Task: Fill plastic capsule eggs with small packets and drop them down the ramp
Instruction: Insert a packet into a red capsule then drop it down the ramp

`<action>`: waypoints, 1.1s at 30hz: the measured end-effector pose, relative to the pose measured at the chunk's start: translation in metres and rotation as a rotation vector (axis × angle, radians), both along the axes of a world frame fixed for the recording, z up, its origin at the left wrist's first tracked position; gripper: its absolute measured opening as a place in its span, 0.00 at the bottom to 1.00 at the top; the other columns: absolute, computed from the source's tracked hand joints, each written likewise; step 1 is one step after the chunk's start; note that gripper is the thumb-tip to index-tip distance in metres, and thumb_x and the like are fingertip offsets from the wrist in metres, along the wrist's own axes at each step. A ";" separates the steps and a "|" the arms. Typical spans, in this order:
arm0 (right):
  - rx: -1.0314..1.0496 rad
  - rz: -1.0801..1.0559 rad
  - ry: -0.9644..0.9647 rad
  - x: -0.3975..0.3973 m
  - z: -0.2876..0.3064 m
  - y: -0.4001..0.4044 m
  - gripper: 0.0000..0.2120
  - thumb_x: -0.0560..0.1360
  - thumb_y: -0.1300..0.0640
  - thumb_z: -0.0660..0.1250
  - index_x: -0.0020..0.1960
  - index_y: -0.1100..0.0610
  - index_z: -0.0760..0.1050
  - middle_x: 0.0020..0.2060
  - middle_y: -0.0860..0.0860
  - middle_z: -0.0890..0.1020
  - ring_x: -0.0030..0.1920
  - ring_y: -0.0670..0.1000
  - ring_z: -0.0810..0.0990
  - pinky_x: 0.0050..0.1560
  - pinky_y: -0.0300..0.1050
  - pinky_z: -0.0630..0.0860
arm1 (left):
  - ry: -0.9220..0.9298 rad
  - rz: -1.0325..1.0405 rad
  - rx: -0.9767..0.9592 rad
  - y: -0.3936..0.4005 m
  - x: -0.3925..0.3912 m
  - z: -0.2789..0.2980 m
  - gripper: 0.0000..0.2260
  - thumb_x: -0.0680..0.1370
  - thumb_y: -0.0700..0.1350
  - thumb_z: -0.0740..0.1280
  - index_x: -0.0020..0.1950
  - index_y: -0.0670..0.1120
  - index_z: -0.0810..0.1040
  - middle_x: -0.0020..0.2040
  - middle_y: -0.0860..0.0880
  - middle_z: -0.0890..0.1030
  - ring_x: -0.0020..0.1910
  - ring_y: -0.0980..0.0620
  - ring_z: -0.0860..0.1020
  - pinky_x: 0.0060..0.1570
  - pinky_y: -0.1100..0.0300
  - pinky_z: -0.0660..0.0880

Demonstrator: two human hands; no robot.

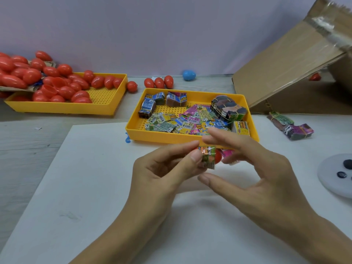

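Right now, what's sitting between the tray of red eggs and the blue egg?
In the head view, four loose red eggs lie on the table between the egg tray and the blue egg.

I see my left hand point(163, 168) pinching a small green printed packet point(208, 159) between thumb and forefinger, just in front of the near yellow tray point(192, 139) of loose packets point(182, 121). A red egg piece point(218, 156) shows right behind the packet, against the fingers of my right hand point(253, 168), which arches over it with thumb spread below; how it is held I can't tell. To the far left a second yellow tray point(106, 107) holds heaped red eggs point(62, 86). A cardboard ramp point(285, 67) slopes at the right, and a blue egg point(189, 75) lies by the wall.
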State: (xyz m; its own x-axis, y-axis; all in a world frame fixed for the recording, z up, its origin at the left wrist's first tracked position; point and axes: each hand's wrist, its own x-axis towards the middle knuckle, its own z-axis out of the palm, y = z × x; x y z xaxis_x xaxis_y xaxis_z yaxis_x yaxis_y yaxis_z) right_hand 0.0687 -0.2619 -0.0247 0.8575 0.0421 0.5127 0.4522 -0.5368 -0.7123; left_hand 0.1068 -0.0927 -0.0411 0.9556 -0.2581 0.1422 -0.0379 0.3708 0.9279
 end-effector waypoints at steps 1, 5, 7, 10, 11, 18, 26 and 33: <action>0.030 0.008 0.024 0.001 0.001 -0.001 0.29 0.68 0.51 0.77 0.67 0.46 0.75 0.58 0.39 0.81 0.57 0.49 0.81 0.49 0.38 0.78 | 0.003 0.009 0.006 0.000 0.000 -0.001 0.12 0.71 0.45 0.74 0.54 0.48 0.87 0.48 0.43 0.87 0.49 0.44 0.86 0.48 0.57 0.82; 0.233 -0.004 0.159 0.003 0.001 -0.002 0.19 0.67 0.47 0.78 0.57 0.48 0.82 0.48 0.44 0.84 0.50 0.50 0.83 0.40 0.45 0.81 | -0.036 0.028 0.057 0.000 0.000 -0.001 0.12 0.71 0.43 0.77 0.54 0.50 0.87 0.52 0.42 0.86 0.52 0.44 0.85 0.52 0.57 0.81; 0.251 0.005 0.196 0.004 0.000 -0.003 0.17 0.67 0.48 0.79 0.54 0.49 0.84 0.46 0.45 0.84 0.48 0.50 0.83 0.39 0.46 0.82 | -0.070 0.012 0.090 0.000 -0.001 -0.001 0.14 0.71 0.46 0.75 0.56 0.50 0.86 0.55 0.44 0.85 0.56 0.44 0.84 0.57 0.52 0.79; 0.155 0.031 0.104 0.005 -0.001 -0.004 0.17 0.68 0.60 0.77 0.56 0.50 0.82 0.49 0.46 0.83 0.51 0.52 0.82 0.40 0.39 0.80 | 0.042 -0.054 0.021 -0.001 0.000 0.001 0.17 0.70 0.49 0.73 0.58 0.51 0.85 0.55 0.43 0.85 0.54 0.44 0.85 0.51 0.53 0.81; 0.128 0.044 0.073 0.005 -0.002 -0.003 0.19 0.68 0.64 0.75 0.56 0.50 0.82 0.50 0.46 0.82 0.52 0.52 0.81 0.41 0.38 0.79 | 0.087 -0.069 0.007 -0.001 0.000 0.003 0.17 0.69 0.50 0.73 0.58 0.50 0.85 0.54 0.40 0.84 0.50 0.44 0.85 0.48 0.54 0.82; 0.321 0.117 0.209 0.005 0.000 -0.006 0.20 0.70 0.61 0.73 0.60 0.45 0.81 0.57 0.47 0.81 0.58 0.51 0.80 0.47 0.39 0.80 | -0.092 0.013 0.090 0.001 0.002 -0.002 0.12 0.69 0.37 0.75 0.52 0.46 0.85 0.49 0.45 0.86 0.49 0.47 0.85 0.47 0.60 0.81; 0.428 0.046 0.235 0.003 0.004 -0.003 0.11 0.67 0.51 0.77 0.49 0.49 0.85 0.43 0.51 0.85 0.43 0.52 0.84 0.31 0.43 0.80 | -0.168 -0.154 0.077 0.000 -0.003 -0.004 0.21 0.73 0.34 0.71 0.63 0.50 0.78 0.61 0.47 0.81 0.61 0.47 0.80 0.56 0.58 0.78; 0.288 0.109 0.054 -0.002 -0.002 0.002 0.18 0.70 0.67 0.73 0.55 0.50 0.80 0.56 0.49 0.82 0.59 0.56 0.81 0.47 0.43 0.81 | -0.039 -0.074 0.038 -0.003 -0.001 0.001 0.10 0.71 0.49 0.73 0.50 0.48 0.84 0.45 0.44 0.83 0.39 0.47 0.82 0.40 0.57 0.80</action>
